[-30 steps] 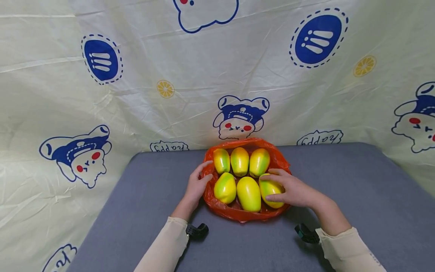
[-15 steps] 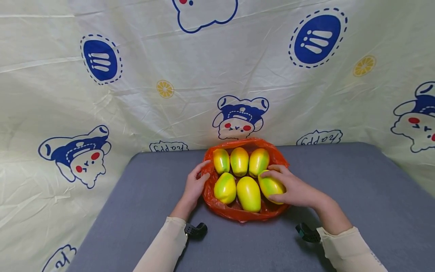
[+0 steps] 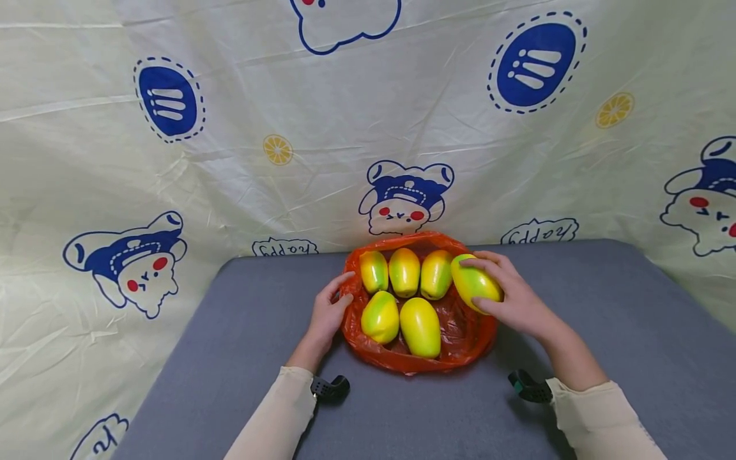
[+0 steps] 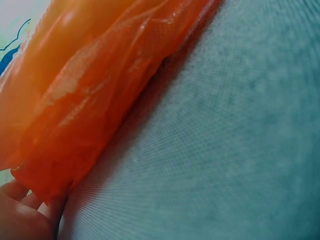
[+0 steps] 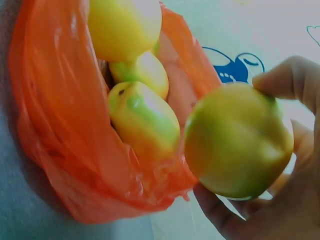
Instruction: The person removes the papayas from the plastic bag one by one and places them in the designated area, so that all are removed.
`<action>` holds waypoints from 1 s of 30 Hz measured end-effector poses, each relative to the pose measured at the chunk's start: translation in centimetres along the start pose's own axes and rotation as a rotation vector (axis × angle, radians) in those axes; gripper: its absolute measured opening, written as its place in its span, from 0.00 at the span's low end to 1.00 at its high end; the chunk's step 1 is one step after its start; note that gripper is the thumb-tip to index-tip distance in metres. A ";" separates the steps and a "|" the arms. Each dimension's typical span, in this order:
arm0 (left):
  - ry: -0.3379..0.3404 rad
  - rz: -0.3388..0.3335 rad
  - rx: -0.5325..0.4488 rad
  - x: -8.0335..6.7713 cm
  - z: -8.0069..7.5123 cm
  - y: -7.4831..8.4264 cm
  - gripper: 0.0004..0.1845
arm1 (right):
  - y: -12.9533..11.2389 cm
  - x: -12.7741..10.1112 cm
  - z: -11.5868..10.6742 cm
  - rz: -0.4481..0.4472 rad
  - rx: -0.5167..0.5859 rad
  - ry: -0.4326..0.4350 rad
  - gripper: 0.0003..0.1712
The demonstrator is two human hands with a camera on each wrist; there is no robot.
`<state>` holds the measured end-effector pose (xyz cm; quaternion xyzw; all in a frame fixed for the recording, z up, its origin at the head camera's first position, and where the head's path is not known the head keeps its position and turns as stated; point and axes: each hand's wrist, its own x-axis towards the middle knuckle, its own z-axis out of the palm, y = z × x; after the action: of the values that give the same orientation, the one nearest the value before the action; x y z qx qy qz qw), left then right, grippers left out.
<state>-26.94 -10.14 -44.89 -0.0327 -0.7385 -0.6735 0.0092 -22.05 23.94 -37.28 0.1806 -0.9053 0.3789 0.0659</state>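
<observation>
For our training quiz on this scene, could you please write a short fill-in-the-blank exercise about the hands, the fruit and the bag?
1. The right hand holds one yellow-green mango, lifted over the bag's ____ edge.
2. The number of mangoes lying in the orange bag is ____.
3. The left hand grips the bag's ____ rim.
4. The bag rests on a ____ table.

Missing words: right; five; left; grey

A grey worktop [image 3: 575,332] stands against a creased cream cloth backdrop [image 3: 345,115] printed with blue cartoon figures, blue badges and lemon slices.
</observation>
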 end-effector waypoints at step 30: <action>-0.031 0.008 -0.006 0.0 -0.1 0.0 0.25 | 6.2 -0.6 -1.1 0.188 0.066 0.307 0.36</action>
<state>-26.95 -10.25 -44.86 -0.0459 -0.7363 -0.6751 0.0004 -23.88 28.88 -40.79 0.0370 -0.8845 0.4361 0.1617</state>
